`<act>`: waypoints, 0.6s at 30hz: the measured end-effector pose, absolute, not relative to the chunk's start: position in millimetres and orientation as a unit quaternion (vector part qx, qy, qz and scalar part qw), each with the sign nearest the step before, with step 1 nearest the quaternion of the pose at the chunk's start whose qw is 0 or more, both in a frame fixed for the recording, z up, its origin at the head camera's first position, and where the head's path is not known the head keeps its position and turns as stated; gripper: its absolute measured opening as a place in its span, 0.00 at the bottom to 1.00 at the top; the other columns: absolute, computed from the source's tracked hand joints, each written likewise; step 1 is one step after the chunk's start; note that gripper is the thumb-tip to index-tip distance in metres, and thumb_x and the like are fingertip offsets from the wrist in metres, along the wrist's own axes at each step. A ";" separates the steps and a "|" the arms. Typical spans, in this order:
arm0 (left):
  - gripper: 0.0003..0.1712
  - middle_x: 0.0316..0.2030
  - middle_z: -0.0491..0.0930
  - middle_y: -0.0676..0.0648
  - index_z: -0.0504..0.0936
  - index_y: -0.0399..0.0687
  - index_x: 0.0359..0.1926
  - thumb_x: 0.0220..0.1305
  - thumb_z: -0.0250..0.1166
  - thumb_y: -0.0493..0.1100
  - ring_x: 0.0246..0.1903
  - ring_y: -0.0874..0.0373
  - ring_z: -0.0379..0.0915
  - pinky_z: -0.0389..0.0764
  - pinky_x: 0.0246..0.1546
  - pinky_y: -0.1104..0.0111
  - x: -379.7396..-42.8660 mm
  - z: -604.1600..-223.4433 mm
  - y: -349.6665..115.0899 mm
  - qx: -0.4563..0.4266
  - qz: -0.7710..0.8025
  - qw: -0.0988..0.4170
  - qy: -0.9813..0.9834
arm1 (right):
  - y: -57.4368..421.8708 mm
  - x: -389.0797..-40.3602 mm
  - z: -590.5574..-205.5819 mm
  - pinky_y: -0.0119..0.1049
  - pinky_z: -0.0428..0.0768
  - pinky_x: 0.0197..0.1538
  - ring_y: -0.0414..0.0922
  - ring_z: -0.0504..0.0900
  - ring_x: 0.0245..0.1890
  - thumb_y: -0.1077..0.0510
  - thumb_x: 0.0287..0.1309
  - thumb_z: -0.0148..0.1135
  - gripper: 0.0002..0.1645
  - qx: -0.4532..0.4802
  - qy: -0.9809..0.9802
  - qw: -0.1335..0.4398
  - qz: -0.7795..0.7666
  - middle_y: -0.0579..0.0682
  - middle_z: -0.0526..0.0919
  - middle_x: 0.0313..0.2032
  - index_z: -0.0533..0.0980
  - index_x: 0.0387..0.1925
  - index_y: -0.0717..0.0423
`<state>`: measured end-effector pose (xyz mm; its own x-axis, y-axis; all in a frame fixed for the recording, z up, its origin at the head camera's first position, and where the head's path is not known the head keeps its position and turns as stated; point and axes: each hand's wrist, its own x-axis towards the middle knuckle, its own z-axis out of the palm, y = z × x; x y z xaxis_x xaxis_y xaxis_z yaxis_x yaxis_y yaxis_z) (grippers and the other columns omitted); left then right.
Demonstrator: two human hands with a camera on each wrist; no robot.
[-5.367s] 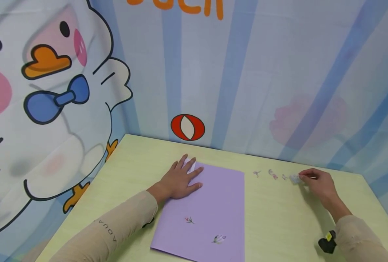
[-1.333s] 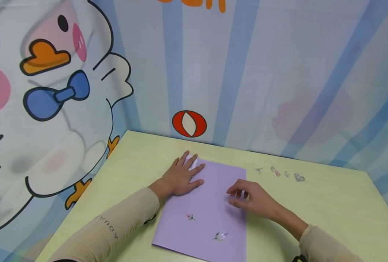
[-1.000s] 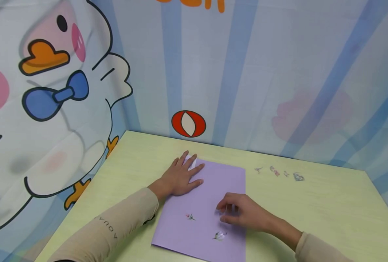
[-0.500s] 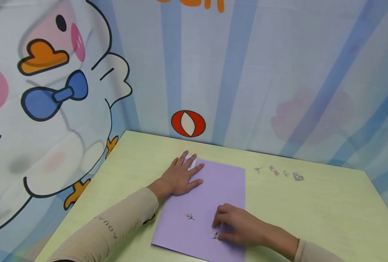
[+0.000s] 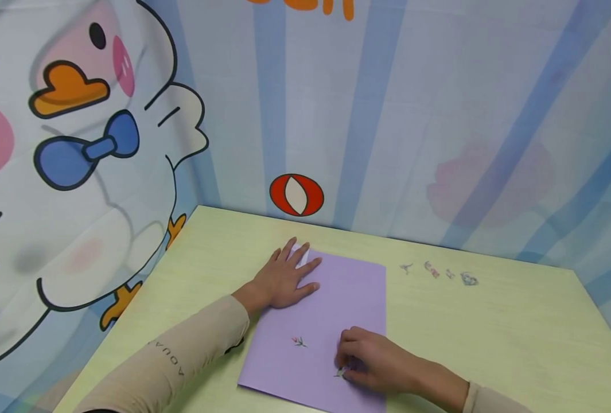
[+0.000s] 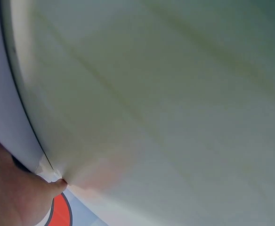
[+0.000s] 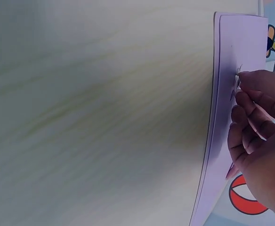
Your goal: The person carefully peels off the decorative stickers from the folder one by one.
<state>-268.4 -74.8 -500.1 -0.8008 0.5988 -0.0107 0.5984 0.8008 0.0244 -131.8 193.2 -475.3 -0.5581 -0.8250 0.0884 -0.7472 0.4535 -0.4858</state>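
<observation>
A purple folder or sheet (image 5: 346,292) lies on the pale yellow table (image 5: 491,332). My left hand (image 5: 283,282) rests flat near its upper left corner, fingers spread, partly covering a white patch (image 5: 305,259). Low on the purple surface, my right hand (image 5: 372,362) has curled fingers, its thumb and index finger pinching at a small flower sticker (image 5: 341,371) that they mostly hide. From the right wrist view, the flower sticker (image 7: 237,84) shows at the thumb tip, against the purple surface. A small pink flower sticker (image 5: 299,342) lies to the left of that hand.
Several small clear-backed stickers (image 5: 432,269) lie in a row on the table, right of the purple sheet. Behind the table's back edge hangs a blue striped cloth (image 5: 424,103) with a cartoon duck (image 5: 124,241) at left.
My right hand has left the sticker row at right, crossed onto the purple sheet and come down on the lower flower sticker. The left hand stays in place.
</observation>
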 end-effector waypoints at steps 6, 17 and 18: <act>0.42 0.85 0.46 0.42 0.56 0.66 0.85 0.78 0.40 0.74 0.83 0.35 0.33 0.52 0.77 0.38 -268.5 -501.0 -74.9 0.313 0.011 0.008 0.950 | 191.1 -130.9 -472.8 0.26 0.79 0.47 0.30 0.74 0.41 0.60 0.63 0.75 0.09 -0.445 0.854 0.104 -0.248 0.32 0.76 0.39 0.83 0.38 0.42; 0.42 0.85 0.45 0.42 0.56 0.65 0.85 0.78 0.40 0.74 0.83 0.36 0.33 0.51 0.78 0.39 -268.8 -501.0 -75.2 0.315 0.017 0.009 0.949 | 186.6 -133.0 -471.1 0.27 0.78 0.44 0.29 0.73 0.37 0.63 0.64 0.71 0.10 -0.439 0.855 0.122 -0.249 0.32 0.75 0.36 0.81 0.36 0.43; 0.42 0.85 0.46 0.42 0.57 0.65 0.85 0.79 0.40 0.73 0.83 0.35 0.33 0.51 0.78 0.38 -268.6 -500.6 -75.3 0.316 0.020 0.007 0.949 | 186.9 -133.1 -470.8 0.27 0.78 0.45 0.29 0.73 0.37 0.64 0.65 0.70 0.11 -0.441 0.853 0.123 -0.250 0.32 0.76 0.36 0.80 0.36 0.43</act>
<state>-268.6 -75.3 -500.6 -0.8006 0.5991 -0.0006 0.5986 0.8000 0.0422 -133.1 186.9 -470.8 -0.5815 -0.8135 0.0109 -0.6904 0.4864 -0.5355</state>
